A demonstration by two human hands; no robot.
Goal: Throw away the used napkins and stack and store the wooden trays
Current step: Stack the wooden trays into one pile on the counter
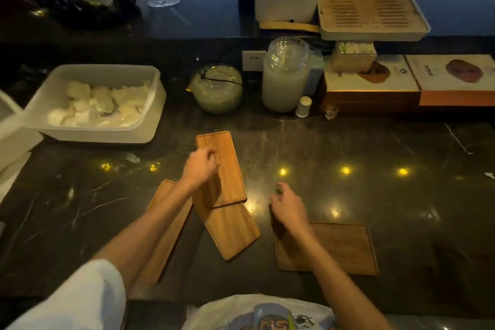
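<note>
Several wooden trays lie on the dark marble counter (348, 158). The top light tray (225, 163) rests slanted over a second light tray (233, 233). A third tray (160, 225) lies partly hidden under my left forearm. A darker tray (345, 249) sits to the right. My left hand (199, 169) has its fingers curled round the left edge of the top tray. My right hand (288, 206) hovers by the dark tray's far left corner, loosely curled and holding nothing. Crumpled white napkins (99, 104) fill a white plastic tub (152, 120) at the back left.
At the back stand a round glass jar (218, 88), a tall lidded glass jar (286, 75), a small white bottle (304, 106) and stacked gift boxes (401, 83). A slatted tea tray (372, 16) sits on the raised ledge, a wine glass base (164, 1) further left.
</note>
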